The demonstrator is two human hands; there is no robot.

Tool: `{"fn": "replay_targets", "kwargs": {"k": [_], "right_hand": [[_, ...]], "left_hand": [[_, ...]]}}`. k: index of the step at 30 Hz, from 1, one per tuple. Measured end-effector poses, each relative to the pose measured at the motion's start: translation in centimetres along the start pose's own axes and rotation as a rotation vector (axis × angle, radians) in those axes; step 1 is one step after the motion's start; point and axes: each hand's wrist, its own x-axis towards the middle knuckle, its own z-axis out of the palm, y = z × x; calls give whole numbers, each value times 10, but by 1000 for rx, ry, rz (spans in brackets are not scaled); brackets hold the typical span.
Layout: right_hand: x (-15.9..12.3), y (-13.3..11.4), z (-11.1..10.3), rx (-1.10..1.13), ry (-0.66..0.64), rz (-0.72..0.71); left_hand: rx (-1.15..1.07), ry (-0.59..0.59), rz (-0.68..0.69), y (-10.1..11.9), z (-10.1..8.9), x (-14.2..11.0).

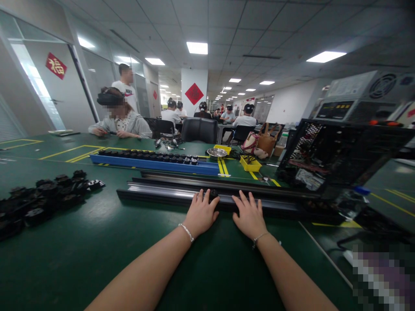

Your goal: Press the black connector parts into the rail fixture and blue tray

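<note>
A long black channel rail (pixel 158 192) lies across the green table in front of me. My left hand (pixel 201 211) rests on it with the fingers spread over its near edge and the thumb apart. A little to the right, my right hand (pixel 250 215) lies on the same rail, its fingers also spread. Between the two hands a small dark part (pixel 214 193) sits in the channel beside my left fingertips; its kind is hard to make out. Behind runs a second black rail (pixel 175 178). Neither hand is wrapped around anything.
Many black parts (pixel 48 194) are piled at the left. Farther back stand a blue rail (pixel 155 165) lined with black parts, a metal bowl (pixel 216 153) and a yellow bin (pixel 250 164). An opened computer case (pixel 343 155) stands at the right. A person (pixel 121 119) sits across the table.
</note>
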Motion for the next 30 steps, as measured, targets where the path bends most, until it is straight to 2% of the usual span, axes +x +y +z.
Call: {"fn": "replay_targets", "kwargs": {"k": [10, 16, 30], "right_hand": [[1, 4, -2, 16, -23, -34], [1, 3, -3, 17, -22, -36], [1, 3, -5, 36, -36, -33]], "left_hand": [[-2, -59, -101, 1, -7, -1], [2, -38, -121, 1, -8, -3], [8, -96, -166, -3, -13, -2]]}}
